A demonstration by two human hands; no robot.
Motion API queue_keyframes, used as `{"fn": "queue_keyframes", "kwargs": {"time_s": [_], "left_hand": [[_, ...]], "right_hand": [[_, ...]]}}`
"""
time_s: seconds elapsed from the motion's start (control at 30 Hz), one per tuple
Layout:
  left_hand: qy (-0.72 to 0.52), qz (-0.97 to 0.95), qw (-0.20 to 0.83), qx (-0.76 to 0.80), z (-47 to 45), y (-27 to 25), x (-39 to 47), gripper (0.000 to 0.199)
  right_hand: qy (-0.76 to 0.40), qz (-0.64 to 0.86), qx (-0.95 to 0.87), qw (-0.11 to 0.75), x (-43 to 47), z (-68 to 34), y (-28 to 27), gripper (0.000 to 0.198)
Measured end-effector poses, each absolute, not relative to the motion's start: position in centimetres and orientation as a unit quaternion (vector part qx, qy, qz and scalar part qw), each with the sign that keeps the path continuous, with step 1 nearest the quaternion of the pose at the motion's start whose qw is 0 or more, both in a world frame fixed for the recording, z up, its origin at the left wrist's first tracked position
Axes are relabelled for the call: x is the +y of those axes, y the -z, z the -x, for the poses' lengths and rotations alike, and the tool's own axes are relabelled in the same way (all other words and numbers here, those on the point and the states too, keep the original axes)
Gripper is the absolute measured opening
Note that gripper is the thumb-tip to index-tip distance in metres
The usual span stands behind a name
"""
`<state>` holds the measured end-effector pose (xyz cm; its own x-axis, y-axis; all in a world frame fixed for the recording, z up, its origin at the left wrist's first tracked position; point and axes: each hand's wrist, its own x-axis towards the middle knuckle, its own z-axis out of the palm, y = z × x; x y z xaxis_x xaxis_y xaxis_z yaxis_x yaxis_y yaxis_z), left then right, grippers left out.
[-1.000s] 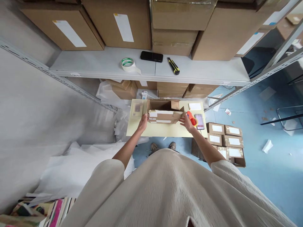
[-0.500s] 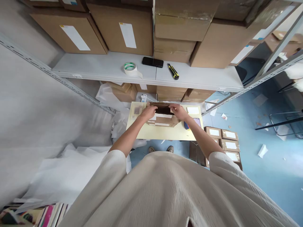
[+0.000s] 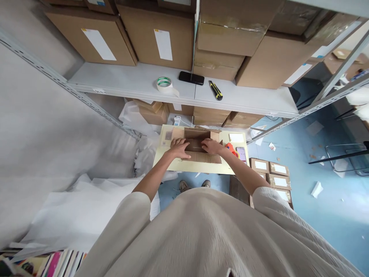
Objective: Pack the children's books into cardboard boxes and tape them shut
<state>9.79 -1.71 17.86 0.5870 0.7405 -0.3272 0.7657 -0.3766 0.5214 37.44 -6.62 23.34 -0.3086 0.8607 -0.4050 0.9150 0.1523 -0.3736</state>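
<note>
An open cardboard box (image 3: 201, 157) sits on the pale yellow table (image 3: 173, 165), its flaps folded outward and its brown inside showing. At the box's left end lies my left hand (image 3: 178, 148), its fingers and thumb spread over the edge. My right hand (image 3: 212, 146) is closed at the right end, with curled fingertips inside the opening against the box wall. Right of the box are a red and blue tape dispenser (image 3: 232, 150) and a phone with a lit screen (image 3: 241, 154). A white label sheet (image 3: 236, 137) lies behind them.
Ahead, a grey shelf (image 3: 115, 79) holds large cartons, a tape roll (image 3: 165, 84), a black phone (image 3: 191, 77) and a yellow-black utility knife (image 3: 216, 90). Small labelled boxes (image 3: 279, 169) are stacked right of the table. White wrapping sheets (image 3: 72, 207) lie at left, near books (image 3: 57, 263).
The box has tipped so that its opening faces up, with flaps spread outward. My left hand has opened out over the left edge; my right fingers have moved inside. The tape dispenser shows more.
</note>
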Motion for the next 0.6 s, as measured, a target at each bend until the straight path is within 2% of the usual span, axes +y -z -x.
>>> {"fn": "queue_keyframes", "kwargs": {"time_s": [0.13, 0.23, 0.43, 0.6], "left_hand": [[0.002, -0.829, 0.331, 0.451, -9.5, -16.8, -1.9, 0.108], [0.006, -0.833, 0.324, 0.449, -9.3, -16.2, -1.9, 0.112], [-0.007, -0.832, 0.345, 0.436, -9.0, -14.9, -2.7, 0.12], [-0.037, -0.826, 0.349, 0.441, -8.9, -13.9, -3.6, 0.123]], "right_hand": [[0.179, -0.624, 0.758, 0.064, -9.2, -38.6, -22.8, 0.047], [0.135, -0.681, 0.718, 0.036, -10.9, -40.0, -21.6, 0.06], [0.203, -0.755, 0.624, 0.004, -11.4, -42.8, -18.3, 0.107], [0.195, -0.765, 0.613, -0.032, -11.7, -41.9, -16.0, 0.116]]}}
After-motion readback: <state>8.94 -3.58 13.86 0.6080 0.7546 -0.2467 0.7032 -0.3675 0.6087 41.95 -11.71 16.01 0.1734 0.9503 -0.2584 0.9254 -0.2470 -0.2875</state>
